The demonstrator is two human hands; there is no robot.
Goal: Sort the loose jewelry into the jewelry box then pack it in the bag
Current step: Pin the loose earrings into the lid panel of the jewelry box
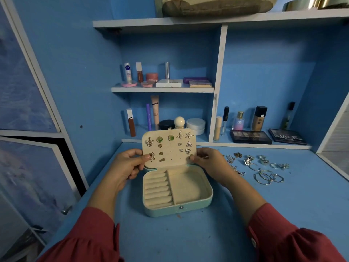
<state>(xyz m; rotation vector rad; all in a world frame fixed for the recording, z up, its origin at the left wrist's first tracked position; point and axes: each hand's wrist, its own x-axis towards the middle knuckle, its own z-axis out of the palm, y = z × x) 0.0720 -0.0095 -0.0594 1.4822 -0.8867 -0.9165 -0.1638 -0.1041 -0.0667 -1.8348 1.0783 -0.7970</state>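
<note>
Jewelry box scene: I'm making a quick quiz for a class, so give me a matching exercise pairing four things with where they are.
Things:
1. stud earrings
2. hoop earrings
3. ring rolls
4. eyeshadow palettes

Places:
A. left part of the box base
B. back ledge, right
C. pinned on the raised lid panel
D. loose on the table, right of the box

Pairs: 1-C, 2-D, 3-A, 4-B
</note>
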